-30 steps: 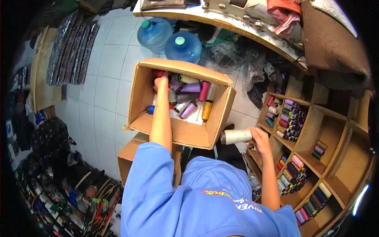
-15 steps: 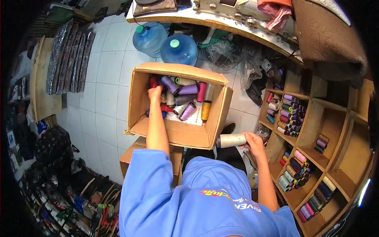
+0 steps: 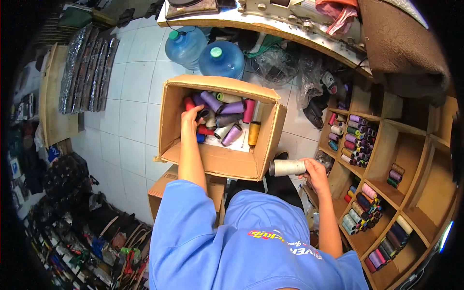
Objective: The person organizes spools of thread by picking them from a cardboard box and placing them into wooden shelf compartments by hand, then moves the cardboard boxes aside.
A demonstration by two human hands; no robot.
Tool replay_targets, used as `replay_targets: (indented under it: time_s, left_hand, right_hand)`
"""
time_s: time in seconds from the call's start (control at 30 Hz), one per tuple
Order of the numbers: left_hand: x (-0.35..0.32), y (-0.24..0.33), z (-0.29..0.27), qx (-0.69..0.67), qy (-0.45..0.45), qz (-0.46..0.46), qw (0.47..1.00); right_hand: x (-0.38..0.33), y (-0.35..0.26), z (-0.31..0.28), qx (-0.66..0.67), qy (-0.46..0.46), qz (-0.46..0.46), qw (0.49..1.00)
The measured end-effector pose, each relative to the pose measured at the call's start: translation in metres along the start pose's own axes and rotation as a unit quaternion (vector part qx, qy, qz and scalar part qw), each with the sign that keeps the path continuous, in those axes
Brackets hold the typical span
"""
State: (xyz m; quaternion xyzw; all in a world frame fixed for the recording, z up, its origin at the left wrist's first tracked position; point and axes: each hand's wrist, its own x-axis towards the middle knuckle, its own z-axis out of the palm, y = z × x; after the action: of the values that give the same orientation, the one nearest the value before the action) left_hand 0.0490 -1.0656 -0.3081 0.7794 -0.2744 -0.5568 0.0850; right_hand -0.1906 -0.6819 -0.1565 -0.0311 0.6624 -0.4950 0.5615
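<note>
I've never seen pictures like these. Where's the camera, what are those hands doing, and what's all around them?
There's no robot here: these are a person's own bare hands. The camera is worn on the head and looks down; its fisheye lens bends straight edges near the rim.

The right hand holds a cream spool. The left hand reaches into an open box, among purple, pink, red and gold spools; whether it grips one is hard to tell. To the right, a wooden shelf bears more spools. Beyond the box, blue bottles stand on the tiled floor.
</note>
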Motion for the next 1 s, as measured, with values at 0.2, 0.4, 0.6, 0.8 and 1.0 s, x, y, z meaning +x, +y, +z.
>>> replay_targets:
  time_s: [0.2,0.4,0.6,0.8,1.0]
  left_hand:
    - [-0.086,-0.024,-0.071,-0.173,-0.224,0.025,0.959]
    - [-0.235,-0.021,-0.039,-0.159,-0.451,0.23,0.848]
    - [-0.327,-0.042,0.03,0.007,-0.607,0.303,0.735]
    - [-0.442,-0.183,0.122,0.114,-0.732,0.303,0.6]
    - [-0.542,-0.388,0.134,0.121,-0.826,0.118,0.538]
  right_hand:
    - [-0.005,-0.012,0.005,0.028,-0.04,-0.033,0.998]
    - [-0.051,-0.001,-0.02,0.052,0.025,-0.124,0.991]
    - [-0.186,0.007,-0.063,0.003,0.191,-0.258,0.947]
    - [-0.424,0.101,-0.103,-0.08,0.464,-0.384,0.794]
    - [-0.602,0.233,-0.113,-0.084,0.642,-0.354,0.675]
